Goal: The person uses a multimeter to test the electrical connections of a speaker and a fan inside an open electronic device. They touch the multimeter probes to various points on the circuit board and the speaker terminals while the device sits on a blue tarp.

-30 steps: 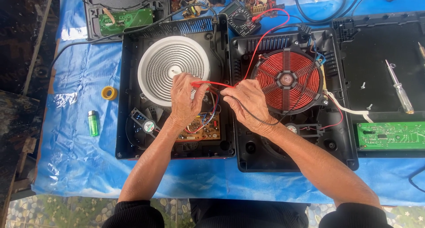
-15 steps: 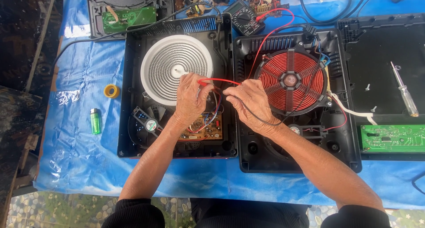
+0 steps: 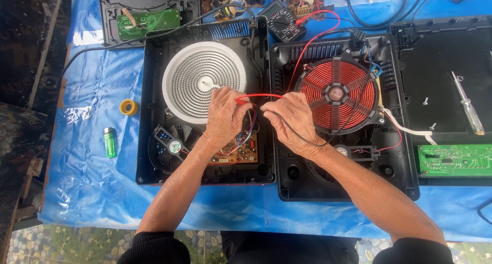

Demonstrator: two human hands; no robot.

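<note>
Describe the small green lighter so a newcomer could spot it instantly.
Start at the blue sheet covering the table, then look left of the open black cooker case with the white coil. The lighter lies there below a yellow tape roll; it is the only bright green upright stick.

Blue plastic sheet (image 3: pixel 82 192) covers the table. Two black cooker housings: the left housing (image 3: pixel 148 141) holds a white coil disc (image 3: pixel 197 72) patterned with grey concentric rings; the right housing (image 3: pixel 400 182) holds a copper-red coil (image 3: pixel 353 108) crossed by black spokes. Red probe lead (image 3: pixel 256 96). Green circuit board (image 3: pixel 453 160). Green lighter (image 3: pixel 109 142). Yellow tape roll (image 3: pixel 128 107).
</note>
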